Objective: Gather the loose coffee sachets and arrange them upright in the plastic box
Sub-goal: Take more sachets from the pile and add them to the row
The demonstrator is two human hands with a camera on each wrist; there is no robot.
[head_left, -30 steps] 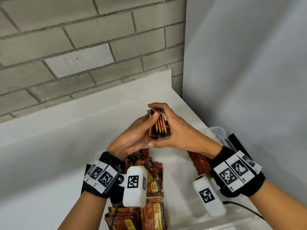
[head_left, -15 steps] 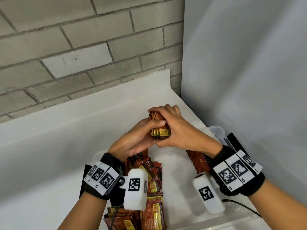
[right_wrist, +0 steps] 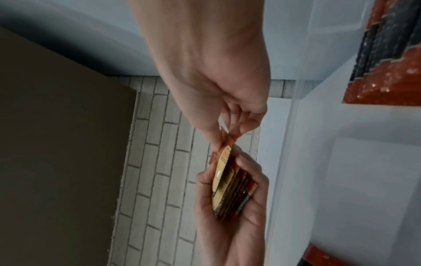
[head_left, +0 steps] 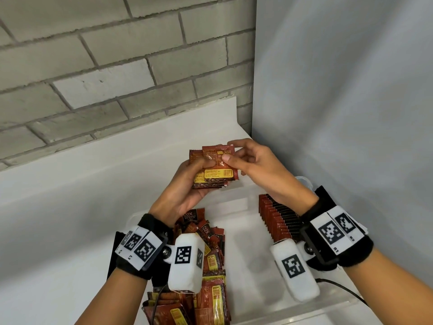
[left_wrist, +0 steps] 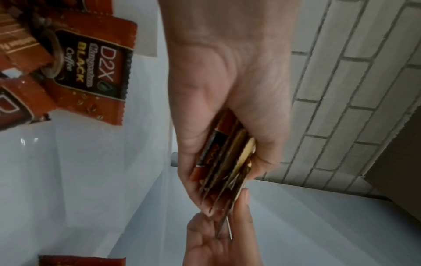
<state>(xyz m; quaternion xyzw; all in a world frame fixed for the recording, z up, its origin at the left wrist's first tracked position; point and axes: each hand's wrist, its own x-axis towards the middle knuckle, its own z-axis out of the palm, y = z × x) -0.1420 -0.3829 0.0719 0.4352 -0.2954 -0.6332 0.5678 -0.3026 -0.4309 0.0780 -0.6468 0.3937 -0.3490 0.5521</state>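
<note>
Left hand (head_left: 187,184) grips a small stack of coffee sachets (head_left: 210,171), thumb across the printed face and fingers curled behind; the stack is held in the air above the far end of the plastic box (head_left: 236,202), clear of its floor. Right hand (head_left: 255,167) pinches the top right corner of the front sachet between thumb and forefinger; its remaining fingers are partly hidden behind the stack. The number of sachets in the stack cannot be read from the head view; both wrist views show only edges, several thick, and are blurred. Inside the box, a row of upright sachets (head_left: 278,219) stands along the right wall, its near end covered by the right wristband (head_left: 332,233). A loose pile of sachets (head_left: 210,273) lies against the left wall, partly masked by the left wrist camera (head_left: 185,263) and cut off at the lower frame edge. The box's near wall is hard to trace, being clear plastic. The box sits at the right end of a white counter (head_left: 70,219), near the corner where the brick wall (head_left: 117,66) meets a grey panel (head_left: 339,102).
</note>
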